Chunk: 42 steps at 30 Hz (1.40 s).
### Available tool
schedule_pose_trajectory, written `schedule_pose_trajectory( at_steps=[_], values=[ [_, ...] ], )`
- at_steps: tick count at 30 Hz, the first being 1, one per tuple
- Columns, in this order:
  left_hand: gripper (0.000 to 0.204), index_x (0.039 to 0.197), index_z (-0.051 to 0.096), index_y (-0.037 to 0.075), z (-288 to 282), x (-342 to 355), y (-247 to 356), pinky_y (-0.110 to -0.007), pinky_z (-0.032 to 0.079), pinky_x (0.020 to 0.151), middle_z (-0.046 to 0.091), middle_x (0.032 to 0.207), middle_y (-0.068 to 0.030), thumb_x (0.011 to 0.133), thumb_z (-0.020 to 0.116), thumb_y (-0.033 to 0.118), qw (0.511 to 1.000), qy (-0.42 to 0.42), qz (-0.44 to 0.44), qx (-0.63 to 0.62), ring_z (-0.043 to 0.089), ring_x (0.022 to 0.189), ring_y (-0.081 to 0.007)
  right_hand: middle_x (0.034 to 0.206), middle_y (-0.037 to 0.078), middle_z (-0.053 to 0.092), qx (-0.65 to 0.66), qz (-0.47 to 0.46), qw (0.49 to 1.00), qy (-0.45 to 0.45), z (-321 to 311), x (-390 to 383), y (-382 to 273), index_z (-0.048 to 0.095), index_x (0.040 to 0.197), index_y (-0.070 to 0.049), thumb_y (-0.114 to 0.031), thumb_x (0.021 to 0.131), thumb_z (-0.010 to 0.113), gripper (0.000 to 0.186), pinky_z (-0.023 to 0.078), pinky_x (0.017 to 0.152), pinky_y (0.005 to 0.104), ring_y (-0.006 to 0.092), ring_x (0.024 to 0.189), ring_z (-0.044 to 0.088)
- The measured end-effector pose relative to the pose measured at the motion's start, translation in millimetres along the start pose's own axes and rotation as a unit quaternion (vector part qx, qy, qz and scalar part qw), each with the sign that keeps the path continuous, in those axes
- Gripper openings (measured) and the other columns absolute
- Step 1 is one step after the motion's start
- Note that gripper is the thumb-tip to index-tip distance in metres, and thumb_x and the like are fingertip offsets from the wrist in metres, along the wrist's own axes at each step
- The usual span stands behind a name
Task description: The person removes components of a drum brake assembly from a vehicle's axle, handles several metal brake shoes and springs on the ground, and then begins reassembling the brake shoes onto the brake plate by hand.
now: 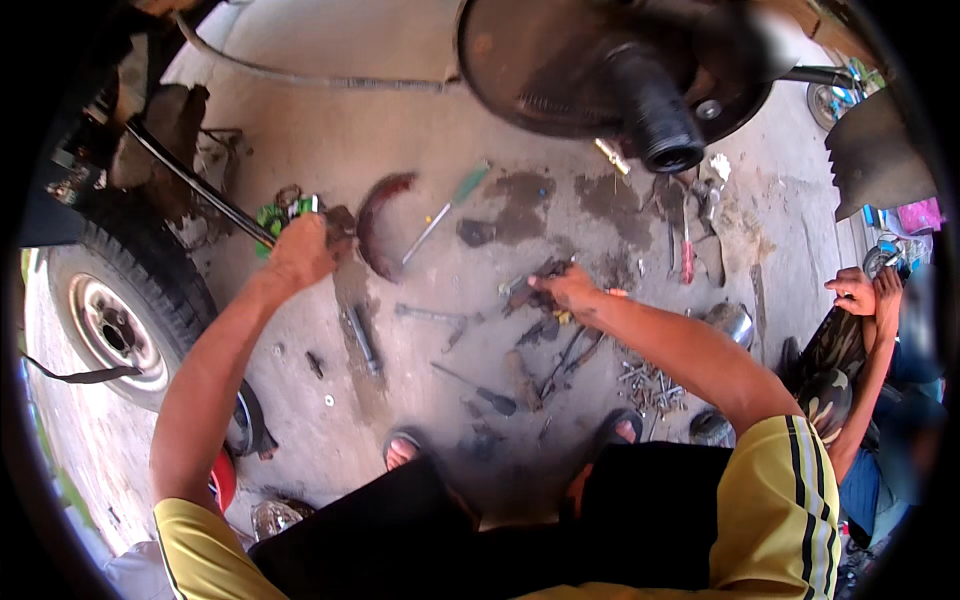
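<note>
My left hand (303, 250) is closed, its fingers curled round something I cannot make out. A dark scrap (341, 228) shows at its fingers, and a bright green thing (268, 217) lies just beyond. To its right is a curved, rust-red brake shoe (372, 228). A green-handled screwdriver (468, 185) lies past the shoe. Low over the floor, my right hand (572, 289) has its fingers bent together at a small dark piece (535, 288) whose kind is unclear. Dark scraps and a blurred metal tool (430, 315) are near that hand.
Overhead hangs a round brake backing plate with a hub spindle (655, 125). A wheel (115, 320) stands at the left. On the floor are a socket tool (360, 340), a dark-handled screwdriver (490, 398), a red-handled tool (687, 250) and loose bolts (650, 388). Another person's hands (865, 295) are at the right.
</note>
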<state>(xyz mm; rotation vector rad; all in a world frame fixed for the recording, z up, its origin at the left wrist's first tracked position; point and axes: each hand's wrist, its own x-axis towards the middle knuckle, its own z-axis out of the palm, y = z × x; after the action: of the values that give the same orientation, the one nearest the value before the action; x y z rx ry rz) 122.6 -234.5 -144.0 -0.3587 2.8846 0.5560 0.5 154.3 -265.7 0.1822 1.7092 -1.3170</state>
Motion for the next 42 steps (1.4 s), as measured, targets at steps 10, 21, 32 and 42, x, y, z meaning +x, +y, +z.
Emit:
schedule_pose_trajectory(
  at_steps=[10, 21, 32, 42],
  values=[
    [0.024, 0.103, 0.069, 0.005, 71.2, -1.6, -9.0, -0.044, 0.053, 0.077, 0.07, 0.088, -0.0195, 0.087, 0.072, 0.022, 0.978, -0.134, 0.11, -0.117, 0.07, 0.085, -0.0309, 0.088, 0.011, 0.073, 0.083, 0.026, 0.996, 0.034, 3.8, 14.6, -4.5, 0.067, 0.099, 0.001, -0.01, 0.092, 0.071, 0.014, 0.056, 0.059, 0.0337, 0.0226, 0.073, 0.071],
    [0.027, 0.112, 0.067, -0.005, 155.3, 24.9, 65.5, -0.033, 0.058, 0.083, 0.072, 0.101, -0.013, 0.088, 0.076, 0.003, 0.756, -0.229, -0.113, -0.603, 0.07, 0.092, -0.0209, 0.102, 0.018, 0.071, 0.184, -0.018, 0.983, -0.005, 42.4, -7.4, -36.4, 0.06, 0.107, 0.003, -0.012, 0.095, 0.069, 0.022, 0.061, 0.076, 0.039, 0.0282, 0.087, 0.074],
    [0.023, 0.109, 0.069, -0.002, 154.6, 34.8, 80.8, -0.03, 0.059, 0.07, 0.073, 0.093, -0.0093, 0.087, 0.075, 0.002, 0.761, -0.22, -0.151, -0.591, 0.071, 0.081, -0.0177, 0.1, 0.016, 0.071, 0.147, -0.051, 0.987, 0.037, 6.3, 3.0, -31.8, 0.059, 0.108, 0.001, -0.013, 0.093, 0.072, 0.024, 0.061, 0.074, 0.0374, 0.0282, 0.086, 0.073],
    [0.017, 0.103, 0.068, -0.004, 217.7, 57.3, 93.0, -0.031, 0.058, 0.076, 0.07, 0.095, -0.0105, 0.086, 0.069, -0.007, 0.744, -0.099, -0.199, -0.63, 0.067, 0.083, -0.0181, 0.084, 0.016, 0.07, 0.034, -0.058, 0.992, 0.111, -28.2, 33.0, -12.6, 0.064, 0.095, 0.002, 0.002, 0.087, 0.068, 0.009, 0.059, 0.054, 0.0352, 0.0241, 0.066, 0.07]
  ],
)
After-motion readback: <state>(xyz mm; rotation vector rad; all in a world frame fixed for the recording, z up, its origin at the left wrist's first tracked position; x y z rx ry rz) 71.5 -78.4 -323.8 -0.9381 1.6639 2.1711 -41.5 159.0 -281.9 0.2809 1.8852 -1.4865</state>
